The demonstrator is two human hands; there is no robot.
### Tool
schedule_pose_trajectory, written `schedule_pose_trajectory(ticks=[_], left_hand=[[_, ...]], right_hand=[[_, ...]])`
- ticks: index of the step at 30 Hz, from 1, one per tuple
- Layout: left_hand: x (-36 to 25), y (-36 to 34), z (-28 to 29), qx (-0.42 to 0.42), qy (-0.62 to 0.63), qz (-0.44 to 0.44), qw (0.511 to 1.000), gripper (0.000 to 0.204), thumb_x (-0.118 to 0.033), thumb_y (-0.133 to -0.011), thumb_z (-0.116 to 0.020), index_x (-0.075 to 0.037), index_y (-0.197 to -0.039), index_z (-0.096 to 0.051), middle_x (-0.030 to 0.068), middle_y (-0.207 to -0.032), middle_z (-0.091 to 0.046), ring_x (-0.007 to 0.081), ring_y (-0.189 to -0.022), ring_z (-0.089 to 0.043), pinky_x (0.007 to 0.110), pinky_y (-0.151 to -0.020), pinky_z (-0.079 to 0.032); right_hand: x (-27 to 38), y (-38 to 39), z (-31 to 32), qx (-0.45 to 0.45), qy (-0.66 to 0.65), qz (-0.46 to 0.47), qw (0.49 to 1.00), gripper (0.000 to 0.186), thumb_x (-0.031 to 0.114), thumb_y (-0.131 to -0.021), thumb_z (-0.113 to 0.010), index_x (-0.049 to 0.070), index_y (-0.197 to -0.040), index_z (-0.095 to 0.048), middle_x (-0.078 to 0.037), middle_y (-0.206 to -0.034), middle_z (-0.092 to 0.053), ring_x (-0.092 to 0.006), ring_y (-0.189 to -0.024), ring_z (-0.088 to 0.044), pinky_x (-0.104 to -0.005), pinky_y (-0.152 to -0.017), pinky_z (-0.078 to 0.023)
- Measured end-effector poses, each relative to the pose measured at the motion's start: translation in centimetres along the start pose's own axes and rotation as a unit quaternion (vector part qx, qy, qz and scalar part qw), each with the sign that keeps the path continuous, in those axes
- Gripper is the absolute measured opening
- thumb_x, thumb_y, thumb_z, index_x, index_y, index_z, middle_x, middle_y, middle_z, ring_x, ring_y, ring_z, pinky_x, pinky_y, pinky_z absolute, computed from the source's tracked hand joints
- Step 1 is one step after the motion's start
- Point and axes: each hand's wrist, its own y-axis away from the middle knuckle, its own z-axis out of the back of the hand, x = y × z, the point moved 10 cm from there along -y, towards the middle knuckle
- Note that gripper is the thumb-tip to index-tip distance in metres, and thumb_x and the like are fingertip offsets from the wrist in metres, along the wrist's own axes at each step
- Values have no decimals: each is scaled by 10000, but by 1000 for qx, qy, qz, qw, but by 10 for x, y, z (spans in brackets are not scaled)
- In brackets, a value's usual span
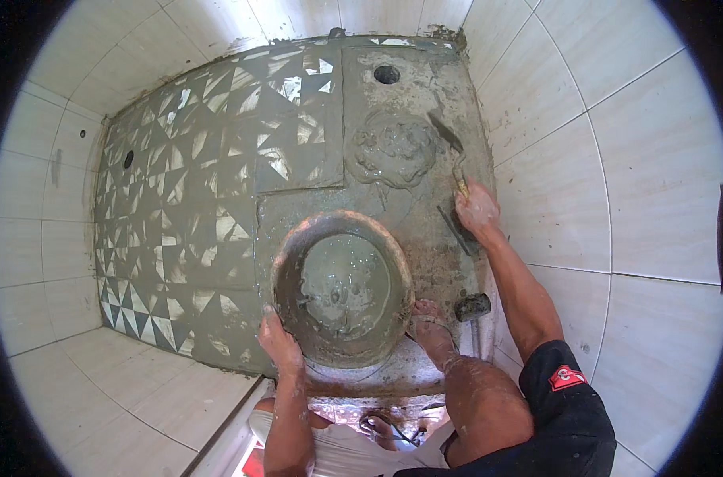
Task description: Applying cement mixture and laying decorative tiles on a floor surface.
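My right hand (pixel 477 208) is closed round the handle of a trowel (pixel 446 130). Its dark narrow blade points up and left, beside a heap of wet grey mortar (pixel 393 149) on the floor. My left hand (pixel 281 340) grips the near left side of a round, mortar-smeared tub (pixel 403 266); some fingers are hidden against it. Soupy grey mortar (pixel 343 282) lies inside the tub.
Patterned floor tiles (pixel 171 179) smeared with grey paste cover the left side. A round drain hole (pixel 386 75) opens at the far end. A dark bar (pixel 456 229) and a black-headed mallet (pixel 473 307) lie at the right. Pale tiled walls (pixel 552 191) enclose the floor.
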Motion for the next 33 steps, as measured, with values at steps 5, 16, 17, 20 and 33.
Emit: schedule_pose_trajectory(ticks=[5,16,17,20,33], left_hand=[[-15,3,5,-19,-147,-63,987,413,-331,-1053,-495,39,-952,-648,11,-721,-515,118,-676,-443,339,-601,-393],[-37,30,-38,40,28,36,998,396,-333,-1053,-549,37,-1099,-684,-53,-720,-496,56,-640,-376,256,-543,-329],[-44,34,-42,40,8,35,999,387,-302,-1055,-549,49,-1163,-668,-28,-785,-560,66,-688,-435,252,-601,-384],[-65,37,-57,46,-7,-15,999,377,-242,-1054,-553,68,-1250,-638,30,-924,-659,94,-814,-535,254,-740,-461],[-101,56,-94,102,-54,-149,982,360,-145,-981,-645,92,-1253,-630,194,-882,-728,132,-761,-642,308,-701,-517]], right_hand=[[-3,-5,2,36,5,1,999,378,284,-901,-570,30,-1178,-613,-269,-1092,-661,-418,-1058,-641,-504,-908,-524],[71,112,145,140,-208,-25,968,482,282,-913,-642,59,-1338,-601,-212,-931,-697,-404,-786,-648,-438,-729,-510],[89,129,162,180,-183,4,966,498,280,-907,-649,67,-1354,-592,-208,-925,-698,-403,-799,-655,-435,-729,-517],[126,164,173,251,-126,117,953,516,273,-894,-659,76,-1364,-584,-210,-926,-698,-403,-839,-668,-445,-739,-528],[155,184,40,418,8,202,886,598,283,-858,-663,70,-1399,-526,-251,-1084,-675,-415,-1031,-642,-475,-875,-510]])
